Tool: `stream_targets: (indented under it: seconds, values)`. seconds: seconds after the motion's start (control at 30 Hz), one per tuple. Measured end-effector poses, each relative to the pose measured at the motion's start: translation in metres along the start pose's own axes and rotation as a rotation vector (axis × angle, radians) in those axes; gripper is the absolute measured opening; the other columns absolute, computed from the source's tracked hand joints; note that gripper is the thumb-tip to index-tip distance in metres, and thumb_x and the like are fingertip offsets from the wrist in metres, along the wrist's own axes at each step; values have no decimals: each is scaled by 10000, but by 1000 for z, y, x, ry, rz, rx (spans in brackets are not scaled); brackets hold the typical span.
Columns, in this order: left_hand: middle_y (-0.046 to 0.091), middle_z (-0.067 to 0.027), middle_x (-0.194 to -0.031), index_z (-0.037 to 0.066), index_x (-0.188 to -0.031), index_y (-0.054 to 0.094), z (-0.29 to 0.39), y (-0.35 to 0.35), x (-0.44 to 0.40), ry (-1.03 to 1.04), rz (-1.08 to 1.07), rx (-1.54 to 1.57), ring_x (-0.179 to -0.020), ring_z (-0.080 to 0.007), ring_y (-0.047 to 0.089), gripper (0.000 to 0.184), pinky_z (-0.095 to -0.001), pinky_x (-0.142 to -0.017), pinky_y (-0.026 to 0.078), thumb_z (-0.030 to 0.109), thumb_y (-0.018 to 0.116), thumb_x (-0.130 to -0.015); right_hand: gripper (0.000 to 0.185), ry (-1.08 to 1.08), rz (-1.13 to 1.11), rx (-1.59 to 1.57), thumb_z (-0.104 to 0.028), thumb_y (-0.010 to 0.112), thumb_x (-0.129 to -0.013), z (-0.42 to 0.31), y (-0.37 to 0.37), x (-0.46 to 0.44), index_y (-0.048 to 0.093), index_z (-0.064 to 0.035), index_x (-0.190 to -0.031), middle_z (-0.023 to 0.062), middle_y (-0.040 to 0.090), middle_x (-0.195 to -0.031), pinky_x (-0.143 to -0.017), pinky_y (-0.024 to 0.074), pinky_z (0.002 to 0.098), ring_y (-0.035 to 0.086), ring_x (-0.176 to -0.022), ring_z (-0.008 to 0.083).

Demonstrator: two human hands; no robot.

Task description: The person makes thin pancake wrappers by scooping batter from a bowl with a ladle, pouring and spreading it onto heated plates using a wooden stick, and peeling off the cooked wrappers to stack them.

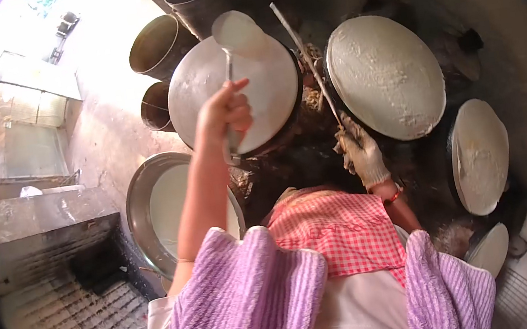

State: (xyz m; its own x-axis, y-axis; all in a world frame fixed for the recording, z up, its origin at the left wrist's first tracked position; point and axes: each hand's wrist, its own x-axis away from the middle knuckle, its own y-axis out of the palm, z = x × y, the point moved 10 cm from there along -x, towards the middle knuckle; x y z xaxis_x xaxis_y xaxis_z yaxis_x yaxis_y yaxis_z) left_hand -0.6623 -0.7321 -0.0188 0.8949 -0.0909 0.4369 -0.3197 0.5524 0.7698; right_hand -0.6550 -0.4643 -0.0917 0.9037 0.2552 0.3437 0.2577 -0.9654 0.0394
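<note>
My bare left hand (228, 111) is wrapped round the handle of a metal ladle (238, 33). The ladle's bowl, whitish with batter, hangs over the far part of a round griddle (193, 87) whose surface looks smooth and grey-white. On my right hand (364, 154) is a soiled work glove; its fingers close on the lower end of a long thin stick (297, 43) that slants up and away between two griddles. Just right of that hand, a second griddle carries a wide pale crepe (387, 78) with a bumpy surface. Below my left forearm stands a steel basin (137, 194) of white batter (172, 206).
Farther right lie another pale crepe (481, 156) and a partly seen round one (491, 251). Metal buckets (161, 45) stand beyond the left griddle. Dark ground with straw-like scraps (313, 95) lies between the griddles. A sooty grated block (73, 289) is at lower left.
</note>
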Motion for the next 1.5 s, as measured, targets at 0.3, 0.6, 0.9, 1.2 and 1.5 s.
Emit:
stream_targets:
  seconds: [0.3, 0.6, 0.9, 1.2, 1.5]
  values:
    - [424, -5, -678, 71, -1222, 513, -6, -60, -46, 376, 409, -190, -493, -113, 393, 306, -269, -447, 328, 267, 529, -988, 415, -321, 39, 807, -287, 624, -898, 18, -6, -57, 593, -193, -1301, 177, 631, -928, -730, 522, 421, 634, -816, 349]
    - [472, 31, -675, 51, -1296, 517, 47, -159, 45, 751, 573, -403, -466, -61, 416, 400, -222, -431, 342, 118, 633, -919, 422, -77, -191, 622, -262, 585, -920, -7, 117, -133, 563, -118, -1316, 207, 661, -1090, -850, 511, 382, 644, -1002, 357]
    - [330, 44, -630, 7, -1395, 398, 57, -157, 221, 534, 227, 18, -413, -31, 279, 425, -185, -358, 263, 239, 381, -1040, 428, 168, 46, 261, -282, 642, -927, 14, 89, -63, 574, -140, -1325, -37, 534, -650, -375, 356, 218, 435, -410, 59]
    - [387, 25, -638, 4, -1298, 476, 34, -229, 291, 472, 484, 110, -393, -36, 284, 358, -205, -350, 243, 243, 409, -1040, 362, -29, -197, 240, -262, 655, -921, -38, 146, -105, 615, -153, -1264, -22, 583, -744, -361, 334, 232, 426, -412, 64]
    - [370, 49, -628, 23, -1278, 486, -36, -327, 326, 415, 699, 537, -395, -31, 304, 344, -191, -346, 254, 256, 388, -1045, 432, 114, -120, 374, -274, 636, -925, -16, 194, -83, 552, -180, -1338, -4, 593, -704, -359, 319, 220, 435, -407, 60]
